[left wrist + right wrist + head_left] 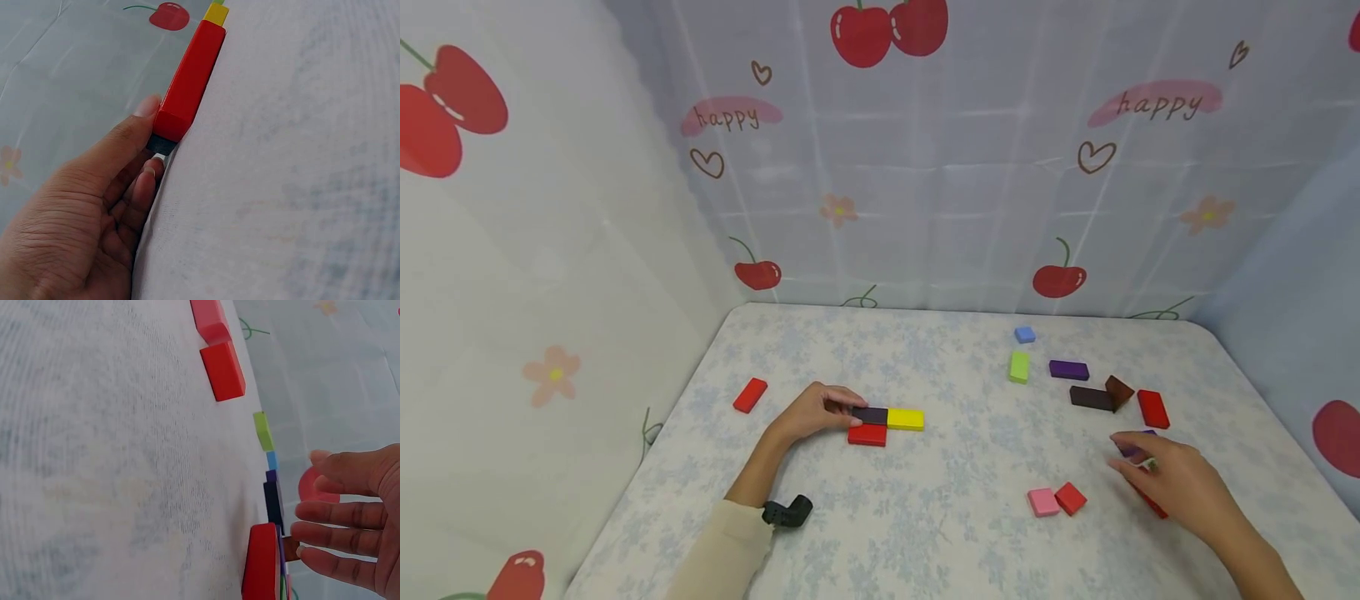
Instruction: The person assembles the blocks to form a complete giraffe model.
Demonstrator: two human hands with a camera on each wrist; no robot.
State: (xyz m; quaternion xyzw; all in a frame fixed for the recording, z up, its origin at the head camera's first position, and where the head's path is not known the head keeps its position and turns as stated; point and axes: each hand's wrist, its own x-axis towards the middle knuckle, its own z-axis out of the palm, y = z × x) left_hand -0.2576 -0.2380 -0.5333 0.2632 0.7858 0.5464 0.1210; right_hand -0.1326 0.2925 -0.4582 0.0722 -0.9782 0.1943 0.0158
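Note:
My left hand [816, 410] pinches the left end of a black block [870, 416] between thumb and fingers. A red block [867, 436] lies along its near side, and a yellow block [906, 420] adjoins its right end. In the left wrist view, the red block [190, 78] partly hides the black one [161, 145]. On the right, my right hand [1183, 479] hovers with fingers spread and nothing held. Beneath it, partly covered, are a purple block [1129, 451] and a red block [1152, 504]; that red block [260, 562] shows below the fingers in the right wrist view.
A red block [750, 395] lies far left. Pink [1042, 502] and red [1071, 498] blocks sit front right. Farther back are lime [1018, 367], blue [1025, 334], purple [1068, 369] and black [1091, 398] blocks, a brown triangular block [1118, 392] and another red block [1153, 409].

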